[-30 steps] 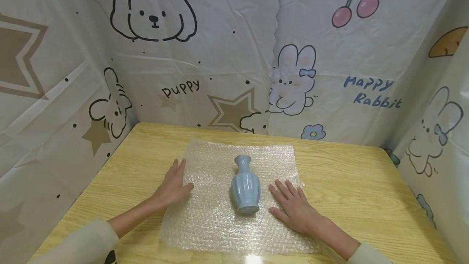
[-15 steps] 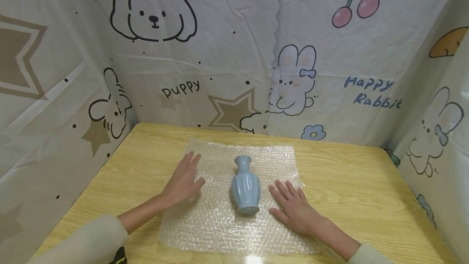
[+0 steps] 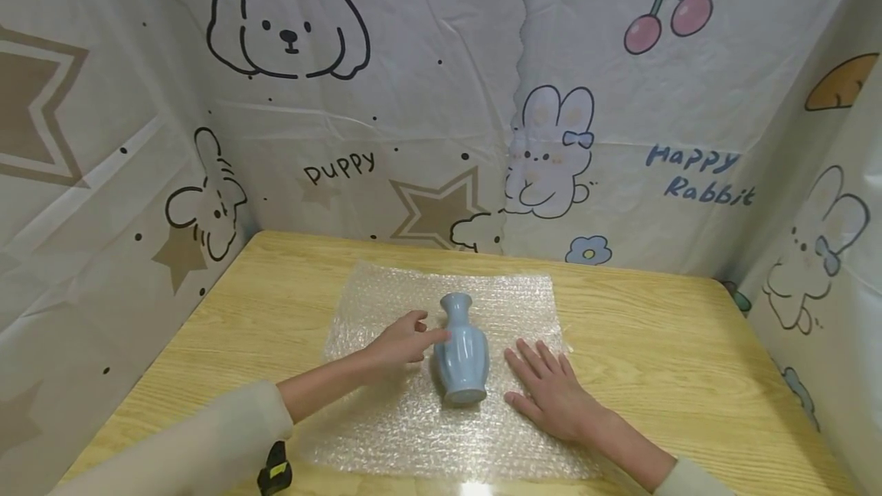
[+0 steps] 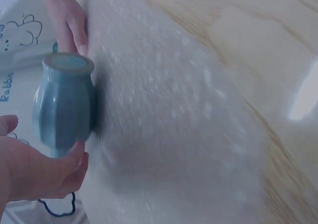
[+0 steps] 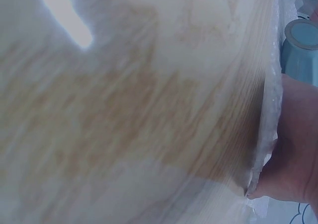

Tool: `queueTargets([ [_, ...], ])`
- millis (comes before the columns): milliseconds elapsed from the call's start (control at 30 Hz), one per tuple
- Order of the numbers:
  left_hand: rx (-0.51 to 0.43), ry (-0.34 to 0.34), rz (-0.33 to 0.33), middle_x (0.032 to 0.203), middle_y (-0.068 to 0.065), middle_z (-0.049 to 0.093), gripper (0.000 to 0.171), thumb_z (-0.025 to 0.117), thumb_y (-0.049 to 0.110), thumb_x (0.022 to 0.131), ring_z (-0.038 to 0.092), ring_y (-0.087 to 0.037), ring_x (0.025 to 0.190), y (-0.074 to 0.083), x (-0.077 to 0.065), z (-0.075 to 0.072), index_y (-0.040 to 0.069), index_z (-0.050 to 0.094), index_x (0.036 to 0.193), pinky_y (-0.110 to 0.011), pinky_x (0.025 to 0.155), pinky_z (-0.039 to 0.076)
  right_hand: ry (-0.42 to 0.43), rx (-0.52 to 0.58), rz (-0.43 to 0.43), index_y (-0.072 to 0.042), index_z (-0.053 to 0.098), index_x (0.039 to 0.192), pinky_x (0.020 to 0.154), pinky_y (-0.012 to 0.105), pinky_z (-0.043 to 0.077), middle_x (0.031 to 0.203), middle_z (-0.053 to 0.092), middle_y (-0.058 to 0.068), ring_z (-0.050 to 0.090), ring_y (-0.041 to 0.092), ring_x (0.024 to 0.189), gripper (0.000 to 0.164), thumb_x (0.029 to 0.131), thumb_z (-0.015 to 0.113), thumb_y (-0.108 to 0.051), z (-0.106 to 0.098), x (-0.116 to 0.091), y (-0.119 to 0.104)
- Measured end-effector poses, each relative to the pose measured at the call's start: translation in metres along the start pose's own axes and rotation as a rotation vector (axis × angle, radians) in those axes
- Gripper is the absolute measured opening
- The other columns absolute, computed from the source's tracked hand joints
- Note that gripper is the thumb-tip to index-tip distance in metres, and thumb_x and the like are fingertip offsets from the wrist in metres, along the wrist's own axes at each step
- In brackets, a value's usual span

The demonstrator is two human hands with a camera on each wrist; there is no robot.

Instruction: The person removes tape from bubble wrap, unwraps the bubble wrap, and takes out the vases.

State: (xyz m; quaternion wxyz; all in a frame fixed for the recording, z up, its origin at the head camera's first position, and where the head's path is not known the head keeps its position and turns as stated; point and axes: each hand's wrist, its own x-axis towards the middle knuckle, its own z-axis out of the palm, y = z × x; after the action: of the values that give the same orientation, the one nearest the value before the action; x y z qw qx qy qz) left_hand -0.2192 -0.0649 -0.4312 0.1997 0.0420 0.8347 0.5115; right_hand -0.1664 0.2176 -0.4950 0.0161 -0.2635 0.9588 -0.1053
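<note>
A glossy light-blue vase (image 3: pixel 465 362) lies on its side on a sheet of bubble wrap (image 3: pixel 413 435), its neck toward the back and its base toward me. My left hand (image 3: pixel 405 341) is at the vase's left, near the neck; one digit overlaps the body's edge in the head view. The left wrist view has that hand (image 4: pixel 39 169) beside the vase (image 4: pixel 64 105), fingers loosely bent and not wrapped around it; whether they touch cannot be told. To the right, my right hand (image 3: pixel 551 396) rests flat on the bubble wrap with fingers spread.
Beneath the wrap is a wood-grain table (image 3: pixel 654 358). Cloth printed with cartoon animals (image 3: pixel 427 98) hangs behind it and along both sides. A black item with a yellow mark (image 3: pixel 276 469) shows under the left sleeve.
My left hand has moved from the bubble wrap's left edge rightward to the vase. The right hand and the vase have stayed in place.
</note>
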Motion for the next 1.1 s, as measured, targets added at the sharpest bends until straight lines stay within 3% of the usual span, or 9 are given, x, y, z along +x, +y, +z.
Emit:
queueTargets([
  [167,-0.09,-0.038,-0.029,0.132,-0.027,0.04,0.095,0.07,0.047,0.075,0.054,-0.034,0.106,0.009,0.001,0.014,-0.008,0.026,0.139,-0.041,0.085,0.048,0.01,-0.002,-0.002,-0.016,0.024,0.147,0.101,0.064,0.015,0.151,0.016,0.012,0.011,0.04,0.135,0.064,0.095,0.037,-0.05,0.001,0.0,0.0],
  [267,-0.104,-0.053,-0.032,0.126,-0.025,0.047,0.095,0.071,0.048,0.074,0.055,-0.033,0.103,0.012,0.002,0.021,-0.008,0.028,0.138,-0.043,0.085,0.048,0.016,-0.005,-0.003,-0.016,0.024,0.147,0.101,0.064,0.015,0.151,0.017,0.013,0.011,0.04,0.135,0.064,0.095,0.038,-0.05,0.002,0.0,0.001],
  [400,-0.065,-0.053,-0.018,0.11,-0.014,0.058,0.092,0.072,0.051,0.072,0.059,-0.024,0.091,0.013,0.006,0.03,-0.004,0.035,0.136,-0.041,0.082,0.048,0.021,-0.008,-0.003,-0.016,0.024,0.147,0.101,0.063,0.014,0.151,0.016,0.012,0.011,0.04,0.135,0.064,0.095,0.038,-0.05,0.002,-0.001,0.001],
  [567,0.0,-0.028,0.005,0.101,-0.01,0.061,0.092,0.076,0.048,0.068,0.06,-0.021,0.082,0.011,0.01,0.039,-0.002,0.038,0.135,-0.039,0.078,0.049,0.028,-0.02,-0.002,-0.016,0.024,0.147,0.101,0.063,0.014,0.151,0.017,0.012,0.012,0.039,0.135,0.063,0.095,0.038,-0.05,0.002,-0.001,0.001],
  [1100,-0.004,-0.034,-0.033,0.112,-0.017,0.055,0.1,0.083,0.032,0.062,0.056,-0.029,0.095,0.013,0.003,0.038,-0.003,0.028,0.138,-0.044,0.083,0.048,0.028,-0.034,0.002,-0.017,0.023,0.147,0.101,0.063,0.014,0.151,0.016,0.011,0.011,0.039,0.135,0.064,0.095,0.036,-0.051,0.004,-0.001,0.002],
])
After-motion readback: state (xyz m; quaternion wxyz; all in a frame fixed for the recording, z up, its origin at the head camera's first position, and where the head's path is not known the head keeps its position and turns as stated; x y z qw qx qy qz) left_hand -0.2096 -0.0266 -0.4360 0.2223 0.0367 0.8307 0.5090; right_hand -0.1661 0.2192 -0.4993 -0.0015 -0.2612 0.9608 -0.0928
